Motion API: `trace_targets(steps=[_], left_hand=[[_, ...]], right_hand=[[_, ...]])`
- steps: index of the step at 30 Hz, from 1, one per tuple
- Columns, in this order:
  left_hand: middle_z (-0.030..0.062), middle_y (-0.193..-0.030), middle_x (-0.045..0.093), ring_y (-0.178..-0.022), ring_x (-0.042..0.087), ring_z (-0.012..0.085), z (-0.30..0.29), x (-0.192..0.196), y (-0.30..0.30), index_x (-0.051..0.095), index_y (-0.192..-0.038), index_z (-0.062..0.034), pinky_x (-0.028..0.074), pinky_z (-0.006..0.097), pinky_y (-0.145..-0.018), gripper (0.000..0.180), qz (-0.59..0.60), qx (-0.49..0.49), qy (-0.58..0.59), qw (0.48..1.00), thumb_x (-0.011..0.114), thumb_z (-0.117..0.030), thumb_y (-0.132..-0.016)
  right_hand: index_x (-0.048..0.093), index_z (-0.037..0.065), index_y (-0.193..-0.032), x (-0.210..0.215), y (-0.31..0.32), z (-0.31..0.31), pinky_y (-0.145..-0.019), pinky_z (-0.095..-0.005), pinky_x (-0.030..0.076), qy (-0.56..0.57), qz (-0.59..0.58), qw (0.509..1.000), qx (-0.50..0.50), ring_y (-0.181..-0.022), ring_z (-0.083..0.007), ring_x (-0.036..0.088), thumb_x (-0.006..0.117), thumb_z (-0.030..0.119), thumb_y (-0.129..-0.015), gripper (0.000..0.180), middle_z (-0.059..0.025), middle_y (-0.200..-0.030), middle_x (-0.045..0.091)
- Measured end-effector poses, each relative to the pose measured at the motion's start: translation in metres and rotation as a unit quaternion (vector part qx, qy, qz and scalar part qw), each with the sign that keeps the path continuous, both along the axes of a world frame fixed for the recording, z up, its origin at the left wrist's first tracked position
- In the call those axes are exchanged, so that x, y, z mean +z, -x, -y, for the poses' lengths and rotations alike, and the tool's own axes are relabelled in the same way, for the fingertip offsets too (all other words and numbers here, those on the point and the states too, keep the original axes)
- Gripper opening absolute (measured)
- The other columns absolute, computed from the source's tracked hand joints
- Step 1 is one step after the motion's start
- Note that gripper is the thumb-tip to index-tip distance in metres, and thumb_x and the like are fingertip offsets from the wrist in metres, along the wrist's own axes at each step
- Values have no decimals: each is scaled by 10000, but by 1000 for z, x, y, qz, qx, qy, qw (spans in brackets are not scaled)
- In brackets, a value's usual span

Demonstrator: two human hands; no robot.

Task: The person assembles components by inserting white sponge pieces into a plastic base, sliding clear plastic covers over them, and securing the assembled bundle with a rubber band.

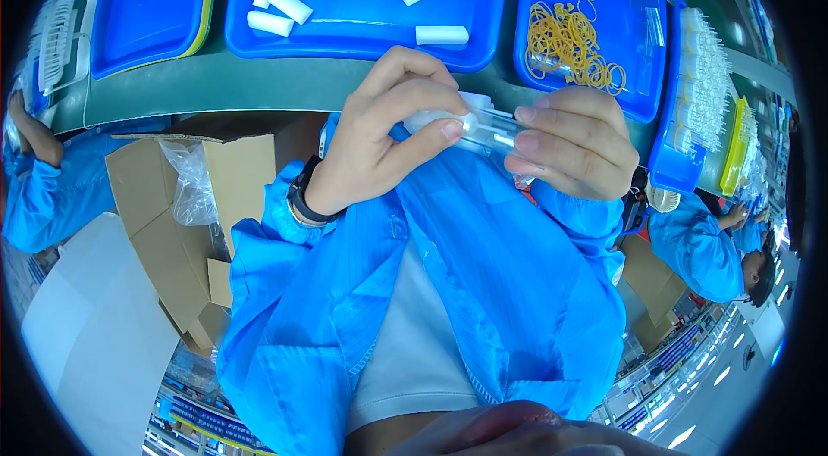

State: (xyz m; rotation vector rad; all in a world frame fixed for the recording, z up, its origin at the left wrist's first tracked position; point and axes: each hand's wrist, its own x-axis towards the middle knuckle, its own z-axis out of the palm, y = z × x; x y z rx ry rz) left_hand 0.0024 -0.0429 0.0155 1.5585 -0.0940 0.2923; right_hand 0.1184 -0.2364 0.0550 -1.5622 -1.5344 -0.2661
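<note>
Clear plastic tube (493, 130) spans the gap between the fingertips. Right hand (586, 139): thumb and fingers closed around the tube's far end, light pinch, fingers curled. Left hand (373, 130): thumb and index pinched together on a whitish rounded piece (424, 121), other fingers bent over it. Piece and tube look to meet just at the left thumb tip; whether one is inside the other, can't tell, the fingers cover part of it.

For good handling, judging from the grip: line up both parts on one axis, push straight rather than at an angle, grip near the joint, don't squeeze the tube wall hard, as it's likely thin.

Where it lies: tube runs from the left thumb tip across to the right fingertips, held up clear of the tray edges; whitish piece under the left index.

Just beyond the left fingers, blue tray (345, 44) with short white cylinders (289, 5). Beyond the right fingers, second blue tray (536, 77) with yellow rubber bands (561, 35) and clear pieces. Further right of the right fingers, white bristly parts (700, 81). Back past the left wrist, open cardboard box (164, 228).
</note>
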Motion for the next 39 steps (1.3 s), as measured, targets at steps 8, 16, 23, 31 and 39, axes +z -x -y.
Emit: trace_targets(steps=[8, 16, 23, 31, 39], left_hand=[[92, -1035, 565, -1007, 578, 189, -19, 4, 2, 633, -1078, -30, 514, 280, -795, 306, -33, -90, 98, 991, 724, -73, -789], [122, -1108, 560, -969, 603, 211, -20, -27, 6, 601, -1175, 10, 489, 312, -853, 462, -29, -166, 420, 892, 640, -342, -878], [92, -1103, 499, -612, 521, 75, 1, -39, 8, 594, -1141, 10, 416, 166, -448, 375, -64, -208, 481, 850, 622, -283, -909], [146, -1162, 468, -789, 644, 188, -4, -21, 3, 557, -1106, -6, 559, 253, -599, 402, -106, -237, 449, 855, 568, -364, -925], [129, -1140, 445, -885, 621, 174, -13, -20, 0, 522, -1076, -47, 570, 231, -592, 338, -100, -166, 393, 899, 705, -162, -817]], right_hand=[[718, 23, -923, 14, -11, -3, -667, -305, 534, 53, 16, 998, 34, -833, -235, 624, 804, 133, -628, 326, -100, -890, 669], [712, 2, -929, 16, -7, -3, -672, -316, 537, 62, 38, 997, -3, -842, -250, 627, 775, 75, -599, 344, -116, -890, 667], [697, -7, -929, 16, 5, -18, -648, -302, 547, 52, 102, 993, -13, -833, -250, 641, 689, 90, -545, 396, -117, -896, 659], [693, 10, -973, 19, -16, -2, -775, -404, 481, 136, -106, 977, 123, -896, -307, 614, 716, 224, -760, 302, -116, -936, 649], [660, 83, -1074, -11, -93, 87, -856, -425, 438, 215, 137, 849, -463, -971, -322, 558, 639, 253, -847, 285, -123, -1034, 643]])
